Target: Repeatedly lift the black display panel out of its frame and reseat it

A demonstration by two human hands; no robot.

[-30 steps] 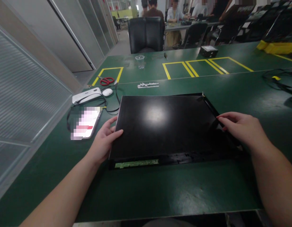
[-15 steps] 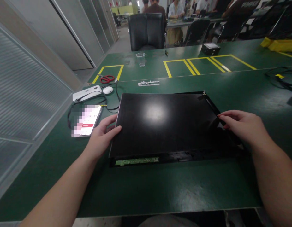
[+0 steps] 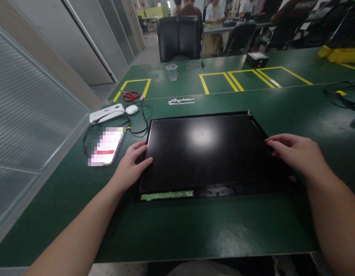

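A black glossy display panel [image 3: 203, 151] lies flat inside a black frame on the green table [image 3: 194, 230]. A green circuit strip [image 3: 167, 195] shows along the frame's near edge. My left hand [image 3: 130, 166] holds the panel's left edge, thumb on top and fingers along the side. My right hand [image 3: 298, 153] rests on the panel's right edge, fingers curled over it.
A phone [image 3: 106, 145], a white device [image 3: 106, 114] with black cables, a white mouse [image 3: 131, 109] and red scissors [image 3: 130, 95] lie to the left. Farther back stand a plastic cup [image 3: 172, 72], a small black box [image 3: 256, 59] and a black chair [image 3: 179, 38]. People sit at a far table.
The panel's left edge, raised earlier, has dropped and the panel now sits flat in the frame. My left hand moved slightly right with it. My right hand stayed put.
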